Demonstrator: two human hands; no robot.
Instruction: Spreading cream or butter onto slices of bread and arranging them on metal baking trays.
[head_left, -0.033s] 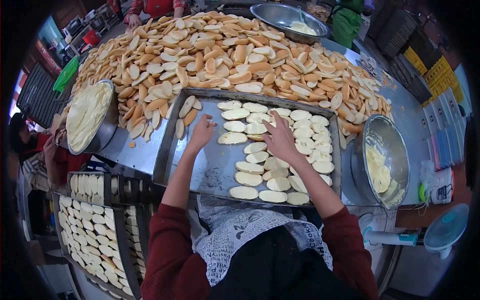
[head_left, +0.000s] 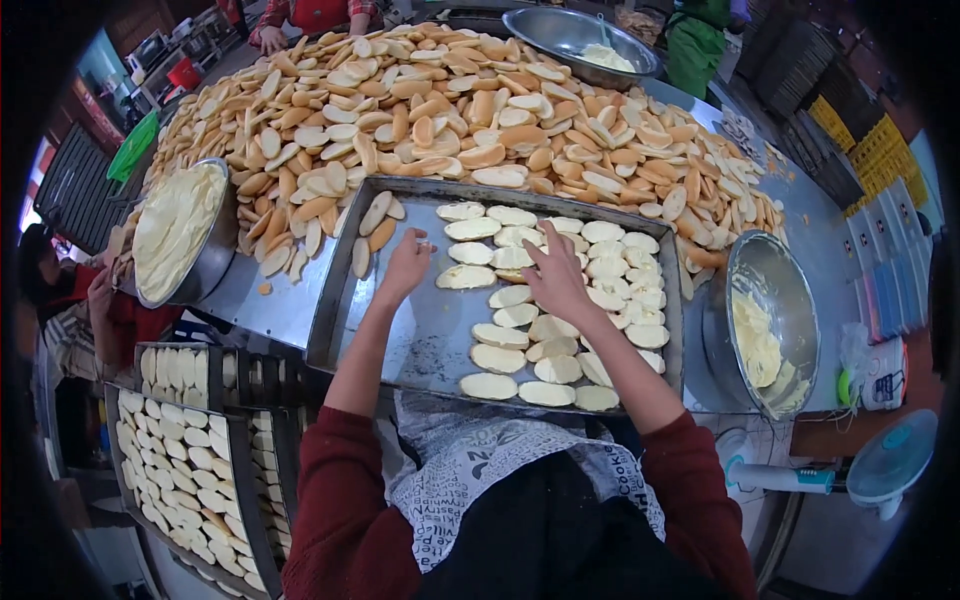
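A large metal baking tray [head_left: 400,345] lies before me on the table. Rows of oval bread slices [head_left: 497,358] spread with pale cream cover its middle and right side. Over the tray's bare left part hovers my left hand [head_left: 405,265], its fingers loosely bent and apart; a pale smear shows at the fingertips. My right hand [head_left: 556,272] reaches over the coated slices with its fingers spread, the fingertips touching or just above slices near the far middle. Several uncoated bread pieces [head_left: 376,213] rest in the tray's far left corner.
Beyond the tray rises a big heap of bread slices [head_left: 430,110]. Cream fills one bowl [head_left: 185,235] at left; another metal bowl [head_left: 775,320] stands at right, a third [head_left: 585,45] far back. Filled trays [head_left: 180,480] stack at lower left. Other people stand around the table.
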